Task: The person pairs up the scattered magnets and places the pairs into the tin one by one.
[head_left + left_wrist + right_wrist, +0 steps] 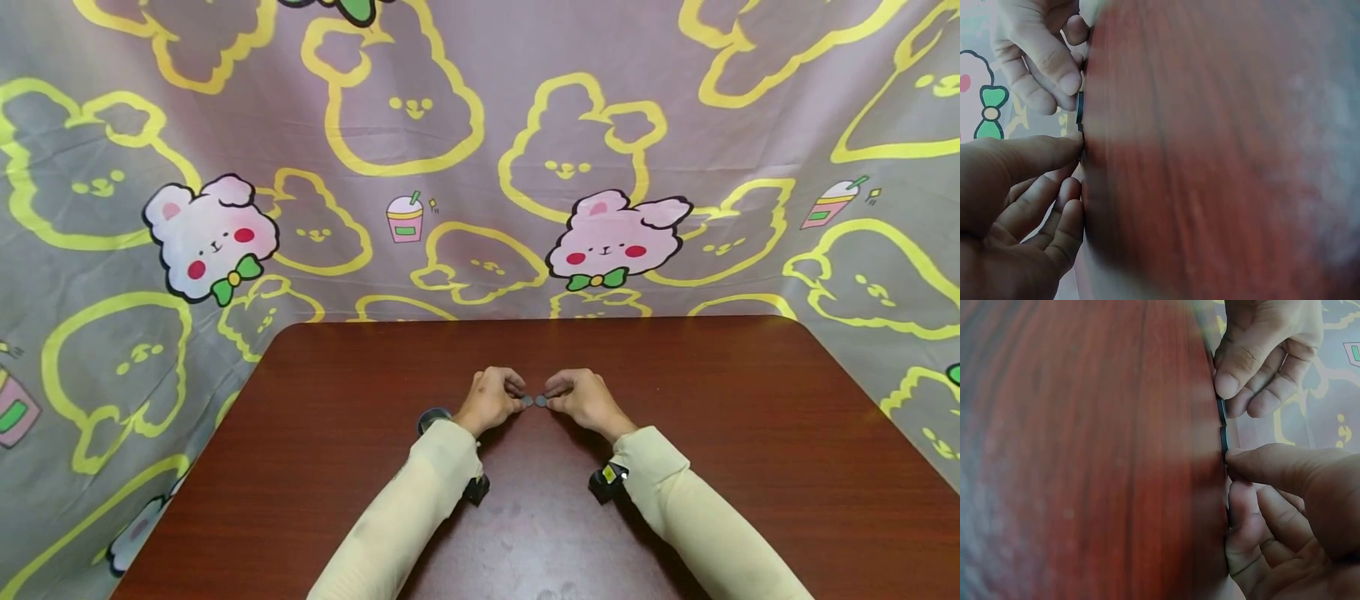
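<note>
Two small grey discs lie almost edge to edge near the middle of the table, a narrow gap between them in the head view. My left hand [491, 400] pinches the left disc [527, 401] at its outer edge between thumb and fingertips. Mirroring it, my right hand [587, 400] pinches the right disc [542, 401]. Seen edge-on, the right disc [1224, 445] looks thin, dark and flat at the tabletop. The left thumb [1054, 153] covers most of the left disc in the left wrist view. The other fingers of both hands are bent close to the table.
The brown wooden table [337, 500] reaches back to a patterned cloth [480, 192] hung behind it. A round dark-rimmed object [432, 419] stands beside the left wrist, partly hidden by the sleeve. Small black wrist cameras [606, 482] sit under both cuffs.
</note>
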Motion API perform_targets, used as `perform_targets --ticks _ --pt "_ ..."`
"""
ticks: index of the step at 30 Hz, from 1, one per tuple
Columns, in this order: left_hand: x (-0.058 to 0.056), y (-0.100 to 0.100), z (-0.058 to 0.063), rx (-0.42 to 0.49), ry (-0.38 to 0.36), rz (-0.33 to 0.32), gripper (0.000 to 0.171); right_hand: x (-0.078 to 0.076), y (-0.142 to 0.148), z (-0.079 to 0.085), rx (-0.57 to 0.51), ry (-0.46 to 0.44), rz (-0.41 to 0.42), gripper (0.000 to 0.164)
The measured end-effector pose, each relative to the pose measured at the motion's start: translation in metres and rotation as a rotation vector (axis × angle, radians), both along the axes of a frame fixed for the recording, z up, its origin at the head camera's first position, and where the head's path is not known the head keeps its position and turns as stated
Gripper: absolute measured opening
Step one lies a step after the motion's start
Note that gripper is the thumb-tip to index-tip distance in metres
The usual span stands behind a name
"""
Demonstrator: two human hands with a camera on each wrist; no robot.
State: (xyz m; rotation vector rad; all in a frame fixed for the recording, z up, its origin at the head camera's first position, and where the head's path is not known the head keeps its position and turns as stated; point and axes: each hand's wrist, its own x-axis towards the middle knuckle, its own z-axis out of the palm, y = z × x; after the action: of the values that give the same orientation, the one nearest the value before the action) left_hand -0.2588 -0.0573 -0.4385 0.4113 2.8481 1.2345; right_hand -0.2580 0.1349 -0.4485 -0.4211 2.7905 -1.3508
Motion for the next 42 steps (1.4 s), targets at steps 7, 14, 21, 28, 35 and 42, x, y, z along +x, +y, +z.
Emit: perform_targets --ticks 7,14,21,28,35,42 --pt "0.0 0.0 0.0 0.011 -0.001 -0.011 0.023 -0.001 -0.001 0.001 -0.01 -0.025 -0.002 0.021" --pt "0.0 -0.008 0.006 0.057 -0.061 -0.03 0.026 -0.002 0.004 0.005 -0.11 -0.135 0.036 0.022" --pt "0.0 -0.028 0.021 0.06 -0.064 -0.058 0.033 -0.004 0.007 0.006 -0.117 -0.159 0.074 0.026" --pt "0.007 -0.058 0.033 0.03 -0.081 -0.104 0.038 -0.004 0.007 0.005 -0.041 -0.128 0.097 0.028" --pt "0.018 -0.094 0.031 0.016 -0.122 -0.107 0.044 -0.006 0.002 0.005 0.028 -0.108 0.112 0.027" --pt "0.033 -0.126 0.027 0.005 -0.124 -0.151 0.052 -0.008 -0.002 0.007 0.068 -0.124 0.099 0.028"
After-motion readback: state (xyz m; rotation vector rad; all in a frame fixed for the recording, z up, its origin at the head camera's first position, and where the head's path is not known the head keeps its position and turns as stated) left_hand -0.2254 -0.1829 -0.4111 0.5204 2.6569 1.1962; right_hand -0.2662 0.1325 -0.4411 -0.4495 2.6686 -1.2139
